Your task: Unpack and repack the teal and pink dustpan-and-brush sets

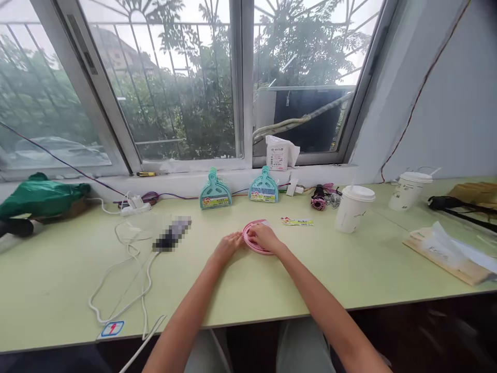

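Note:
A pink round plastic piece (257,249) with a raised rim lies on the pale green table. My left hand (228,245) is closed at its left rim, fingertips pressed together there. Reaching over it from the right, my right hand (265,237) has its fingers curled down onto the inside; the fingertips are partly hidden. Beyond my hands stand two stacks of teal dustpan-shaped pieces, a left stack (216,190) and a right stack (263,186), each with a printed label at the bottom. Some loose printed labels (297,221) lie flat to the right of the pink piece.
White paper cups stand on the right, one nearer (354,208) and one farther (410,190). White cables (134,254) run across the left, near a blurred phone-like object (173,234). A green bag (42,197) sits at far left, a brown paper package (446,254) at right.

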{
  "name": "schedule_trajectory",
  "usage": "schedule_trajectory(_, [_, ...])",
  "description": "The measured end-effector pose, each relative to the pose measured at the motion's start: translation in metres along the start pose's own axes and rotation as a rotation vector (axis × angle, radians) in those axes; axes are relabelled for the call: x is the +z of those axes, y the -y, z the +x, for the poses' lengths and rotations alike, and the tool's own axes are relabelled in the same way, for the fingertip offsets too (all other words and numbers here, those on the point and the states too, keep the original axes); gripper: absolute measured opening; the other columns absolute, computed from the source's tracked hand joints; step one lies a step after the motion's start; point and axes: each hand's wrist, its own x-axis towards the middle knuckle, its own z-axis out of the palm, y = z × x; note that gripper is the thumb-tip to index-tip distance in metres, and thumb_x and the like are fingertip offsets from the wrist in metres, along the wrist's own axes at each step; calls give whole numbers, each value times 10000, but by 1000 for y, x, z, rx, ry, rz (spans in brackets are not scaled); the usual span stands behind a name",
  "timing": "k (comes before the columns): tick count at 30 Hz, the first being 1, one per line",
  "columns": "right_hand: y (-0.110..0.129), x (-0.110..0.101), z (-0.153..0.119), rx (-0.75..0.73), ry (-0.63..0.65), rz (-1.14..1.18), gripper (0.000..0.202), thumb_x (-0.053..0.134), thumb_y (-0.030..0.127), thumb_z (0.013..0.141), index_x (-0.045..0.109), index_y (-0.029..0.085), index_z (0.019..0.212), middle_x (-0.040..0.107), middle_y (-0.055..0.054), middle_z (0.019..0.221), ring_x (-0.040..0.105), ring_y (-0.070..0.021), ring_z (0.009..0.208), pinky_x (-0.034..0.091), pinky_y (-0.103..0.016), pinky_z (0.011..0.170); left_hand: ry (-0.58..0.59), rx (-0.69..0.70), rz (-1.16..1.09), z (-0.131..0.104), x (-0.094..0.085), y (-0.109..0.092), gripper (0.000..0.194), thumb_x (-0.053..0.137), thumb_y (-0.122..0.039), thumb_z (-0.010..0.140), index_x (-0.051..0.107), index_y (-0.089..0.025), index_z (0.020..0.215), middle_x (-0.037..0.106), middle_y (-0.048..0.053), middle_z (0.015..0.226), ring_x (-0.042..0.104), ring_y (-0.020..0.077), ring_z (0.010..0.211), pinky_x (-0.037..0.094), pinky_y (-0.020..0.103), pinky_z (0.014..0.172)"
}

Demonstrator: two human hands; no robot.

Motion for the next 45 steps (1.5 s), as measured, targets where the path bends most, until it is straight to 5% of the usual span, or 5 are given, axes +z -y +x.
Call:
schedule_trajectory(14, [12,0,-9,273,-263,149,175,589,322,803,683,205,893,712,-60,940,631,-202,912,416,-267,787,-493,-478,-505,11,-12,-15,517,506,-316,890,361,-209,1375,429,149,1419,354,260,1355,282,500,1107])
schedule_trajectory(18, [8,2,0,309,-486,360,236,522,339,854,647,186,983,686,-78,983,631,-195,902,443,-278,802,-138,-558,-1280,31,-7,-35,500,442,-448,911,400,-195,1340,555,146,1283,568,254,1144,485,392,907])
schedule_trajectory(28, [-109,0,-21,932,-447,-28,475,446,252,893,474,66,1330,325,-252,1472,177,-389,1396,104,-658,1049,-606,-1167,-1531,39,1,12,280,653,-146,759,483,-199,974,638,47,917,648,146,741,553,313,713])
schedule_trajectory(37, [-75,13,0,508,-392,363,341,460,321,902,604,202,1187,615,-101,1256,541,-233,1174,229,-495,1100,-696,-1005,-1709,26,-5,13,356,638,-264,799,552,-258,1145,663,71,1103,646,223,1010,542,376,845])
schedule_trajectory(45, [-26,5,-3,132,-540,260,499,239,446,967,329,314,1440,184,-13,1570,53,-212,1462,16,-570,1131,-519,-789,-1813,33,-3,-12,535,619,-549,787,546,-246,1222,634,91,1208,609,242,1096,539,340,840])
